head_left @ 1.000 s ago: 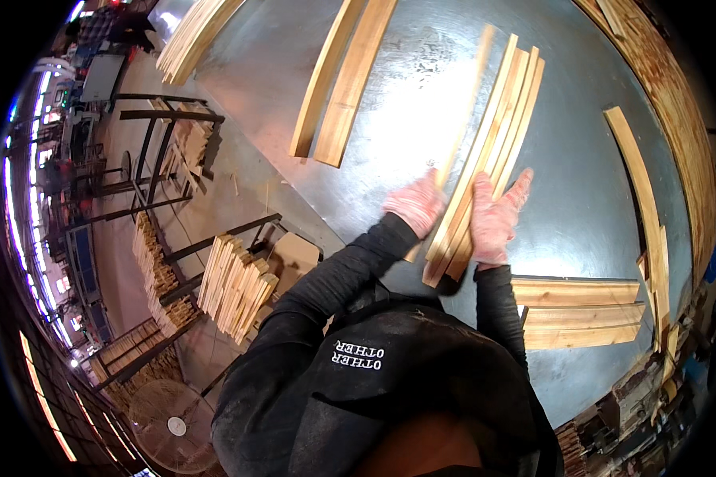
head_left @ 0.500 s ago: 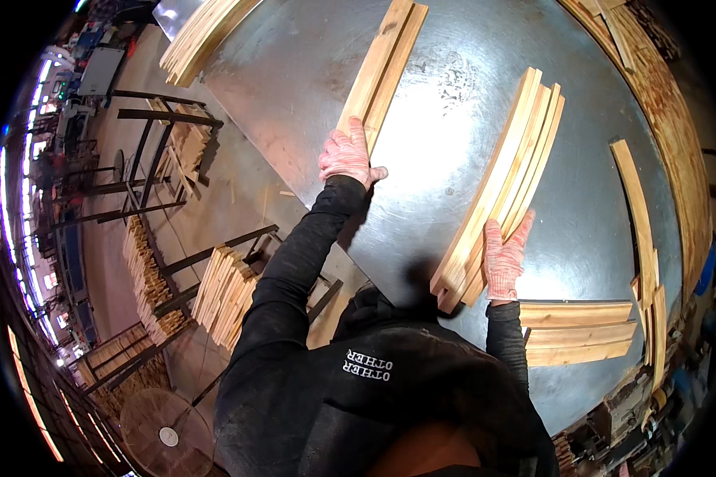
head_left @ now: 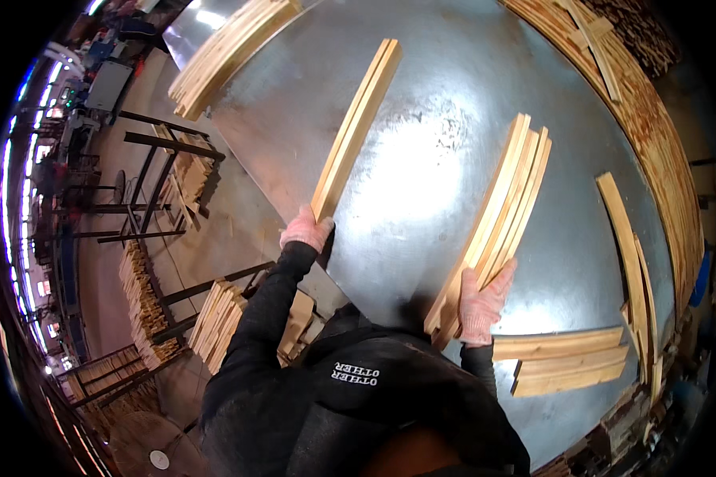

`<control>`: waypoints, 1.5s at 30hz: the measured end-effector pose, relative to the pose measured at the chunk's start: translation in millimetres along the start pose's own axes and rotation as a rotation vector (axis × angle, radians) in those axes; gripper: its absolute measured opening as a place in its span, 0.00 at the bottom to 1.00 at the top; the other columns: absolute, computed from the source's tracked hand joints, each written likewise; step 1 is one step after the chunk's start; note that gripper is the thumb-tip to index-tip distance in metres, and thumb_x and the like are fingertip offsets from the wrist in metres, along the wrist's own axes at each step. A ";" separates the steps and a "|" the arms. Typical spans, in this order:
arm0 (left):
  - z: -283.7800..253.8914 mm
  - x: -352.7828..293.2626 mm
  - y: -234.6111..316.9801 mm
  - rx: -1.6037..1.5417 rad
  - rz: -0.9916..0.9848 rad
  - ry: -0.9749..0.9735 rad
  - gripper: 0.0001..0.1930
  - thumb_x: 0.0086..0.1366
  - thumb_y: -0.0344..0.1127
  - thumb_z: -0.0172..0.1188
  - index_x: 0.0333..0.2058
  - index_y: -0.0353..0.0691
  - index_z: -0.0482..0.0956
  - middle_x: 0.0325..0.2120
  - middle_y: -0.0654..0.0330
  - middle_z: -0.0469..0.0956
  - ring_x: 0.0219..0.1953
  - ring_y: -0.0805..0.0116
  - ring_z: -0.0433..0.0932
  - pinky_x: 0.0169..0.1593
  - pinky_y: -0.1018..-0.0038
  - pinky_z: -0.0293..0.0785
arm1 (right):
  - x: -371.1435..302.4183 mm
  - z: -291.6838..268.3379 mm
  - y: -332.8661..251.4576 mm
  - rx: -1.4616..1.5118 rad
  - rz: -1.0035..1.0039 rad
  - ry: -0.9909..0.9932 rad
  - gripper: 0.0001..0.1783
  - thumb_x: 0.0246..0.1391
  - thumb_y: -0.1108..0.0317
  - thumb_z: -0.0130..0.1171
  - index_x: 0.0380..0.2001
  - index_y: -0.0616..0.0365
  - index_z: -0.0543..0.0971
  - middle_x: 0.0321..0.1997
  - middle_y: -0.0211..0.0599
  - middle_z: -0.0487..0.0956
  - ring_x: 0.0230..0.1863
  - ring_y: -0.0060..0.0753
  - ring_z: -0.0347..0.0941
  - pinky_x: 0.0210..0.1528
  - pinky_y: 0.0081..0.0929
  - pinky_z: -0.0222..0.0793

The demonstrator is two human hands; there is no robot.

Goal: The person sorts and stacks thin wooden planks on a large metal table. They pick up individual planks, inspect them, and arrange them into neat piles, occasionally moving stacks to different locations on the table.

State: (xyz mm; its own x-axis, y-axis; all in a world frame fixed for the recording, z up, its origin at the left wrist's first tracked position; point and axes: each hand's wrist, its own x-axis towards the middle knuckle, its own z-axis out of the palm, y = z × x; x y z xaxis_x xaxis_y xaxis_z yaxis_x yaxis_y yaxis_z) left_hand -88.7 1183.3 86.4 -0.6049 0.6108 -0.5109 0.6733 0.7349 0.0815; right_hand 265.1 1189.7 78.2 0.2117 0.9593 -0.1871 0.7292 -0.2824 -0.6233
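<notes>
My left hand [head_left: 307,228], in a pinkish knit glove, is closed round the near end of two long pale wooden strips [head_left: 358,127]. These strips lie side by side, slanting away from me over a grey metal tabletop [head_left: 390,262]. My right hand [head_left: 485,306], gloved the same way, rests against the right side of a bundle of several wooden strips [head_left: 497,211]. Its thumb and fingers are stretched apart, touching the bundle near its closer end. The bundle's near end lies by the table edge in front of my body.
Two short boards [head_left: 569,358] lie right of my right hand. Loose curved strips [head_left: 624,246] line the table's right side. A strip stack [head_left: 235,52] sits at the far left. Left of the table stand racks with stacked wood [head_left: 216,322] and a fan [head_left: 159,459].
My left hand has shifted from on top of the two strips to grip their near end, and these now lie closer together and nearer me. The whole view has tilted slightly.
</notes>
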 end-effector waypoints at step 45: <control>-132.8 187.3 152.8 0.009 0.504 -0.332 0.61 0.42 0.49 0.71 0.67 0.39 0.39 0.56 0.38 0.63 0.53 0.42 0.73 0.55 0.58 0.73 | 160.2 220.1 -245.6 1.524 0.583 -0.724 0.36 0.61 0.39 0.49 0.63 0.52 0.65 0.60 0.37 0.73 0.60 0.35 0.69 0.64 0.33 0.63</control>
State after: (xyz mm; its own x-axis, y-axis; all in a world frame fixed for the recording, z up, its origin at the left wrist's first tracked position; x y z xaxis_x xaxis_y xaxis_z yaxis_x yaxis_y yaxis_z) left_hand -155.6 1449.2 116.8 -0.0458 0.7573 -0.6514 0.8471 0.3750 0.3765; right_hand -23.3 1411.8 34.2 -0.4096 0.6689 -0.6203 -0.6044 -0.7083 -0.3646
